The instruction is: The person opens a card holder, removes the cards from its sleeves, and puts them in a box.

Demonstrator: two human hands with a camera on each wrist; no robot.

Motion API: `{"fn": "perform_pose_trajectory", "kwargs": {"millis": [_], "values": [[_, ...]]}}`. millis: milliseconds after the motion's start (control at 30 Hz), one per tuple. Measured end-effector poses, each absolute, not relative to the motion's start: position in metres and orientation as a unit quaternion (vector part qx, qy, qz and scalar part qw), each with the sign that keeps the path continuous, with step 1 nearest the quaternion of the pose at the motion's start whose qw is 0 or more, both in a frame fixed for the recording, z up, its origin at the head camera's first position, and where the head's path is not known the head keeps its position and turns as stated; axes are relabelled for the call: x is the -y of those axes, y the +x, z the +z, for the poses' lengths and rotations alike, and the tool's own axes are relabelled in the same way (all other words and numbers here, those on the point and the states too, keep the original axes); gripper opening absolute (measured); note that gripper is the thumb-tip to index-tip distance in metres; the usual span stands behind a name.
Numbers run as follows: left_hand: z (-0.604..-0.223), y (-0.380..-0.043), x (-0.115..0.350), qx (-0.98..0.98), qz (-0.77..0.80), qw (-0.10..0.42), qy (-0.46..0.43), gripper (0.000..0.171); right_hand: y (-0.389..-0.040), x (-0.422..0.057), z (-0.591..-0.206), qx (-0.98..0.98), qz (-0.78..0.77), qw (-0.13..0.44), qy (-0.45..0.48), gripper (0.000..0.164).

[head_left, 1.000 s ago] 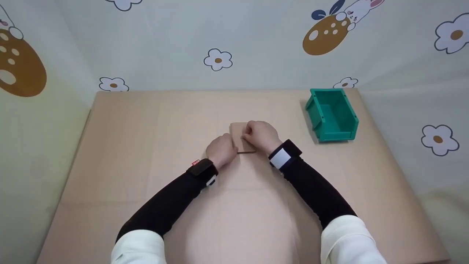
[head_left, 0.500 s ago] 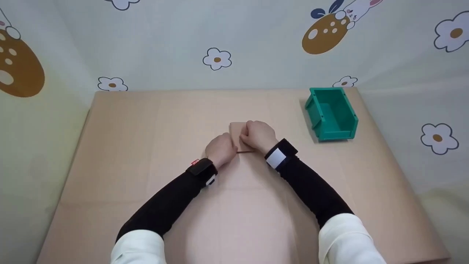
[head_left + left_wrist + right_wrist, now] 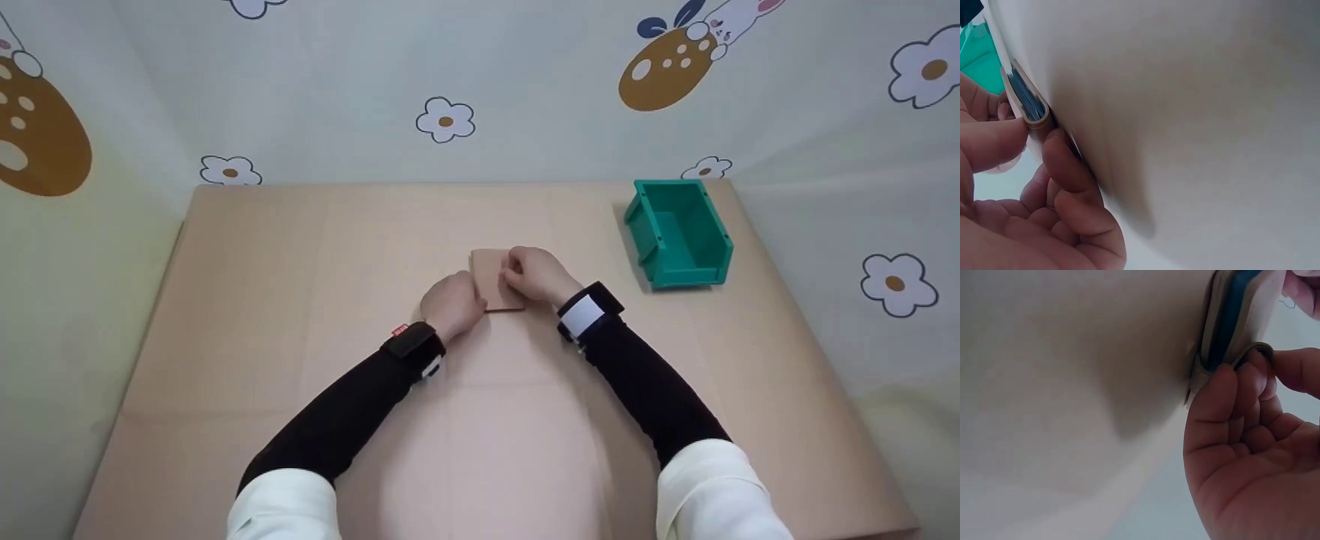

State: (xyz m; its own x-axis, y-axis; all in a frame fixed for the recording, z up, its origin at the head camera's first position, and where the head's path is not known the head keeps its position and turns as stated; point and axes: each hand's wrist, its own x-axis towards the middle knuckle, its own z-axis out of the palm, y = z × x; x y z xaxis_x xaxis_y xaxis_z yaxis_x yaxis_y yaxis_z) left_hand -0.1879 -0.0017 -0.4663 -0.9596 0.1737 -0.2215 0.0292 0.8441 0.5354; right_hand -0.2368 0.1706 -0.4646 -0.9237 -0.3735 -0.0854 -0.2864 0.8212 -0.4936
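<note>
A small tan card holder (image 3: 489, 280) lies near the middle of the table, between both hands. Bluish sleeves show between its covers (image 3: 1032, 101) in the left wrist view. My left hand (image 3: 454, 304) pinches its rounded spine between thumb and forefinger. On the opposite side, my right hand (image 3: 541, 274) has curled fingers at the open edge. In the right wrist view, that hand's thumb and forefinger pinch a short closing strap (image 3: 1265, 347), which bends up in a loop. The strap's tip is partly hidden by the fingers.
A green plastic bin (image 3: 682, 236) stands at the back right of the table, its low side facing the person. Tan covering lies over the tabletop (image 3: 315, 300). Pale curtains (image 3: 337, 90) with printed flowers hang behind and along both sides.
My right hand shifted slightly left, then back to the right, with its wrist turning a little. The left hand and the card holder have stayed in place.
</note>
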Motion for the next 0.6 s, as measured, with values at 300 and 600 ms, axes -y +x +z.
{"fn": "perform_pose_trajectory", "kwargs": {"millis": [300, 600], "values": [[-0.466, -0.188, 0.002, -0.952, 0.269, 0.129, 0.067, 0.018, -0.242, -0.179, -0.465, -0.934, -0.282, 0.124, -0.182, 0.021], [-0.467, -0.189, 0.0, -0.955, 0.255, 0.133, 0.069, 0.021, -0.243, -0.186, -0.467, -0.912, -0.345, 0.161, -0.155, 0.02]]}}
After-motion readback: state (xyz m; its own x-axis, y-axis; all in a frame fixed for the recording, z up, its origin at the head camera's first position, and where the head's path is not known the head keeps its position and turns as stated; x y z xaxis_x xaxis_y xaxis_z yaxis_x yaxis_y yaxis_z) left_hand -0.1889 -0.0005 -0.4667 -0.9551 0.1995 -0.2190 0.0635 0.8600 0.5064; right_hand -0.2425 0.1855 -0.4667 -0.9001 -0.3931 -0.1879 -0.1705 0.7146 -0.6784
